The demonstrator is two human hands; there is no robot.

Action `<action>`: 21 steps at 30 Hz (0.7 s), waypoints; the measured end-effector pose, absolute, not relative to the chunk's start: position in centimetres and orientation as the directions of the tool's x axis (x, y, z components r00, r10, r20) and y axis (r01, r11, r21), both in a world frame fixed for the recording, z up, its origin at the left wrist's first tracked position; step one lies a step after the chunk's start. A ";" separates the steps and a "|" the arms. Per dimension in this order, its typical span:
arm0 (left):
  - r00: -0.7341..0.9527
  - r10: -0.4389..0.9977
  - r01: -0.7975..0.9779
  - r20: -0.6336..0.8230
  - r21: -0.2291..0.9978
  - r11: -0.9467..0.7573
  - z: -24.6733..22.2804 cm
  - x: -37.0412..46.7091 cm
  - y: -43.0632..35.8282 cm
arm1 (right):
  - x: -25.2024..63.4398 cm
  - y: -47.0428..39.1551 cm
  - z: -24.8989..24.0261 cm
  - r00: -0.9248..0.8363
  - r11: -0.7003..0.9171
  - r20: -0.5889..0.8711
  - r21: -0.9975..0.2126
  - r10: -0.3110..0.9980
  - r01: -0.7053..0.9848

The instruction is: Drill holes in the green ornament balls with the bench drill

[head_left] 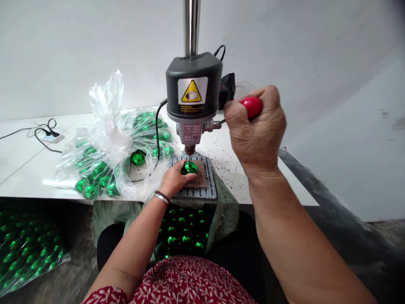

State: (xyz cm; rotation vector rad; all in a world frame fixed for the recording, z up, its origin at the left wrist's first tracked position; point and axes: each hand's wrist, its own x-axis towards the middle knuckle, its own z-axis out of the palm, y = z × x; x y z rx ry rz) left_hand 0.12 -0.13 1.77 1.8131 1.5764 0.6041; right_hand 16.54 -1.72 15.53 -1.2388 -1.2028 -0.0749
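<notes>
My left hand (174, 179) grips a shiny green ball (190, 167) between thumb and fingers. The ball rests on a brown board (201, 179) on the slotted base (212, 185) of a bench drill press (193, 88). Just above the ball is the drill's chuck (190, 149); I cannot tell whether the bit touches it. My right hand (257, 131) is closed around the red knob (253, 107) of the drill's feed lever, raised to the right of the motor housing.
A tied clear plastic bag (109, 139) of green balls lies left of the drill. One loose green ball (138, 158) sits near it. Dark chips scatter over the white table (234, 177). More green balls (185, 230) lie below the table edge. A power strip (50, 137) is at far left.
</notes>
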 end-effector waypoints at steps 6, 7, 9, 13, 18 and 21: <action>0.161 0.985 0.649 -0.066 0.759 -0.055 1.1 0.1 0.1 | 16.9 -3.4 14.7 0.390 0.298 0.722 -0.625 0.571 0.721; 0.159 0.985 0.641 -0.069 0.766 -0.049 1.1 0.1 0.1 | 16.9 -3.5 14.6 0.382 0.295 0.727 -0.616 0.571 0.730; 0.155 0.985 0.632 -0.079 0.774 -0.037 1.0 0.1 0.1 | 16.8 -3.7 14.4 0.375 0.298 0.739 -0.602 0.560 0.741; 0.149 0.988 0.619 -0.040 0.783 -0.062 1.0 0.1 0.0 | 16.6 -3.8 13.9 0.382 0.308 0.761 -0.588 0.525 0.748; 0.164 0.985 0.640 -0.051 0.765 -0.067 1.1 0.0 -0.1 | 16.2 -3.9 12.6 0.411 0.346 0.785 -0.587 0.463 0.732; 0.176 0.982 0.668 -0.064 0.741 -0.072 1.2 0.0 -0.1 | 15.9 -4.1 11.7 0.428 0.369 0.801 -0.580 0.418 0.726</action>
